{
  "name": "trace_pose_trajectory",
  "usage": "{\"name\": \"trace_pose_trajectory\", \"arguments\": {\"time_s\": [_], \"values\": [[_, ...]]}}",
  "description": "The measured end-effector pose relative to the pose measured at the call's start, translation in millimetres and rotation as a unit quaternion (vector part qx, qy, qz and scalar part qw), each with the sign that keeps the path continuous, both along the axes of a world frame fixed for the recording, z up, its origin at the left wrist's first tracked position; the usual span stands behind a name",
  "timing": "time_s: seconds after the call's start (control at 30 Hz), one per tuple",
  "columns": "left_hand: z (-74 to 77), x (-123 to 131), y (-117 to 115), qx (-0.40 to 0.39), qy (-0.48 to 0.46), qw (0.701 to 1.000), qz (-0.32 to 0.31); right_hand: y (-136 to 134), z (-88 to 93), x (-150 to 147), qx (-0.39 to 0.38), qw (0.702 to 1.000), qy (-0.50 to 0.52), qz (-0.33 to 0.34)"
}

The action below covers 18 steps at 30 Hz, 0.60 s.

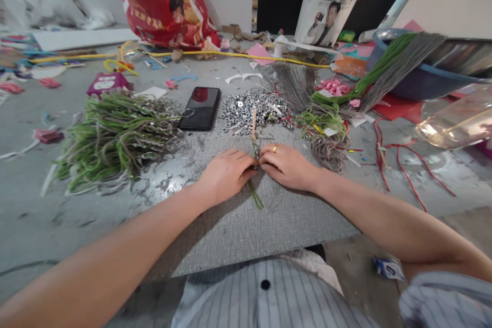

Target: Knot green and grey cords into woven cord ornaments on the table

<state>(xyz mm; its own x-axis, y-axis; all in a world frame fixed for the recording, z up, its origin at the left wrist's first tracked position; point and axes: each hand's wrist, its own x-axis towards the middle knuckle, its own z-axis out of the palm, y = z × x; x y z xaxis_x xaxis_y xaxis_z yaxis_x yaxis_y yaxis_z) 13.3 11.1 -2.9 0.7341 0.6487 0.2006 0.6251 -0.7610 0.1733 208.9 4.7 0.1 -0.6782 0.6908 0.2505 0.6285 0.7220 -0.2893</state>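
Observation:
At the middle of the table, my left hand (226, 175) and my right hand (286, 165) meet, fingers closed in a pinch. Small metal rings (257, 149) show between the fingertips, and a green cord (255, 198) hangs out from under my left fingers toward me. A thin wooden stick (254, 122) stands just beyond the fingertips. My right hand wears a gold ring (274, 149). Behind the hands lies a heap of small silver metal pieces (246, 105), many of them ring-shaped. How each fingertip grips the cord and rings is partly hidden.
A pile of green and grey cords (119, 138) lies left, beside a black phone (200, 107). Right are a grey cord coil (330, 154), red cords (380, 154), a blue basin (411, 79) and a clear container (453, 118). A red bag (165, 5) stands behind a yellow cable (246, 56).

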Motion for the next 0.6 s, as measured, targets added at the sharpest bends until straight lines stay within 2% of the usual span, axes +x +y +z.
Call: {"name": "trace_pose_trajectory", "arguments": {"time_s": [0.27,0.6], "values": [[1.8,1.2,0.3,0.000,0.017,1.000,0.003,-1.7,-2.9,3.3,0.001,0.997,0.074,0.006],[1.2,1.1,2.5,-0.058,-0.013,0.998,0.018,-1.0,-1.3,0.8,0.004,1.000,0.021,0.016]]}}
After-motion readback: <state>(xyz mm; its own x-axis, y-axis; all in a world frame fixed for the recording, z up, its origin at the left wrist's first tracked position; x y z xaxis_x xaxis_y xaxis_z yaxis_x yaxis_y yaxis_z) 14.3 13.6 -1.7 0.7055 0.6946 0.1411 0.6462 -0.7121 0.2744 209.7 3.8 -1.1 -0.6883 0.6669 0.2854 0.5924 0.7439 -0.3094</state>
